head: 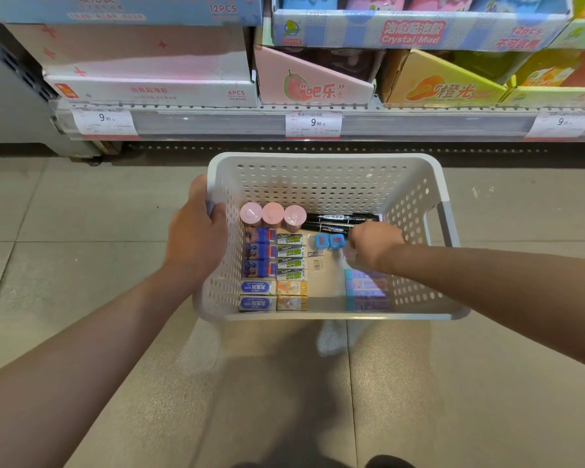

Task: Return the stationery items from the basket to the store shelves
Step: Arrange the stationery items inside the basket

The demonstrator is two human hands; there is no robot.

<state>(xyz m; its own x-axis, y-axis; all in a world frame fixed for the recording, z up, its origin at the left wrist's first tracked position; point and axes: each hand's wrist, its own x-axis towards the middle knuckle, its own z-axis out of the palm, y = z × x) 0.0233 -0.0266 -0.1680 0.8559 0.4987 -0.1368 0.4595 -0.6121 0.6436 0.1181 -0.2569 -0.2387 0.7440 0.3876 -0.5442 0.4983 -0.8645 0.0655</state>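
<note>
The left hand [196, 238] grips the basket [321, 163] rim at nine o'clock, while the right hand [375, 244] curls inside it, its grip hidden, beside black markers [338, 221].

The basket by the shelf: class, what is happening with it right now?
A person holds a white perforated basket in front of a store shelf of boxed crystal mud. The left hand grips the basket's left rim. The right hand reaches inside, near two black markers and two small blue cubes; whether it holds anything is unclear. Three pink-capped jars and rows of boxed erasers lie in the basket.
</note>
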